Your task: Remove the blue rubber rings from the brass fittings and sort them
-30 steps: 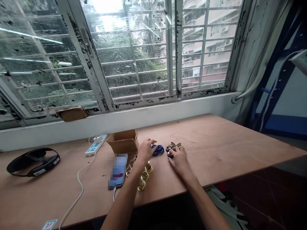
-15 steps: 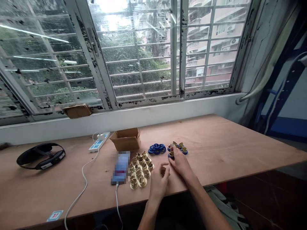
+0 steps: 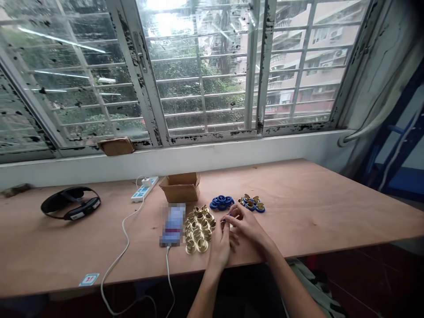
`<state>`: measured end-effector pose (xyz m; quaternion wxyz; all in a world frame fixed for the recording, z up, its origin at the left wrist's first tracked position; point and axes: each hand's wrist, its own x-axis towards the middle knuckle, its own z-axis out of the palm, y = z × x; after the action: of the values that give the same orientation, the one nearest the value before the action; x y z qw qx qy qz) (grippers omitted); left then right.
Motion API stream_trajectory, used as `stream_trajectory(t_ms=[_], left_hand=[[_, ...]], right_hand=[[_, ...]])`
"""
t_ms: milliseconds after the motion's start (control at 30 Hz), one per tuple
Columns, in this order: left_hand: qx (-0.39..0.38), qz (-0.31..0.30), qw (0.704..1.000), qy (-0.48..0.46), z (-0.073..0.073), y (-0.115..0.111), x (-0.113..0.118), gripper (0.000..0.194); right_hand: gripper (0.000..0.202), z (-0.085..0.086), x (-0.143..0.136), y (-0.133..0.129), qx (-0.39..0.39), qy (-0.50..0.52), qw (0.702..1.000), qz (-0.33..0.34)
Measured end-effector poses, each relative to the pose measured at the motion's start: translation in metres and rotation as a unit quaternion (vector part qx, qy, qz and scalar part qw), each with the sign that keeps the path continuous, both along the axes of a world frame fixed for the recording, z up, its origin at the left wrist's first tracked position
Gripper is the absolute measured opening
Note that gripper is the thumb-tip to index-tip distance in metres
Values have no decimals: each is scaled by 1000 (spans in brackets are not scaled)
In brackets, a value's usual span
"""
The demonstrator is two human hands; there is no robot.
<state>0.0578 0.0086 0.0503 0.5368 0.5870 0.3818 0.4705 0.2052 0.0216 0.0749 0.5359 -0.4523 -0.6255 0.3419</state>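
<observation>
My left hand [image 3: 220, 243] and my right hand [image 3: 247, 224] meet near the table's front edge, fingertips close together. A small bit of blue ring [image 3: 224, 219] shows between their pinched fingers; the rest of it is hidden. Left of my left hand lies a cluster of several gold-coloured metal pieces [image 3: 200, 225], round-based with curled tops. Beyond the hands sits a pile of several blue rings [image 3: 221, 202]. To the right of that pile, several gold pieces seated in blue rings [image 3: 251, 205] are grouped just past my right hand.
An open cardboard box [image 3: 180, 191] stands behind a phone with a blurred screen [image 3: 172, 225]. Farther left are a power strip [image 3: 144, 190], a white cable [image 3: 125, 225] and a black headset [image 3: 71, 204]. A numbered label [image 3: 89, 279] is at the front edge of the wooden table [image 3: 314, 198].
My right hand has moved left from the ringed gold pieces to my left hand, and their fingertips now meet. The camera view has shifted slightly left.
</observation>
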Motion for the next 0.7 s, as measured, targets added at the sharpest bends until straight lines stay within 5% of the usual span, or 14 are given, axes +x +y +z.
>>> stream_trajectory(t_ms=[233,433,700], left_hand=[[-8,26,998,-51,-4,4,-5,45],[21,51,998,-32,-1,3,-5,53],[73,49,994,61,12,-8,-10,45]], right_hand=[[41,0,0,-2,-1,-48,998,50],[39,4,-3,-10,-83,24,977,193],[35,6,-2,-14,-86,12,977,197]])
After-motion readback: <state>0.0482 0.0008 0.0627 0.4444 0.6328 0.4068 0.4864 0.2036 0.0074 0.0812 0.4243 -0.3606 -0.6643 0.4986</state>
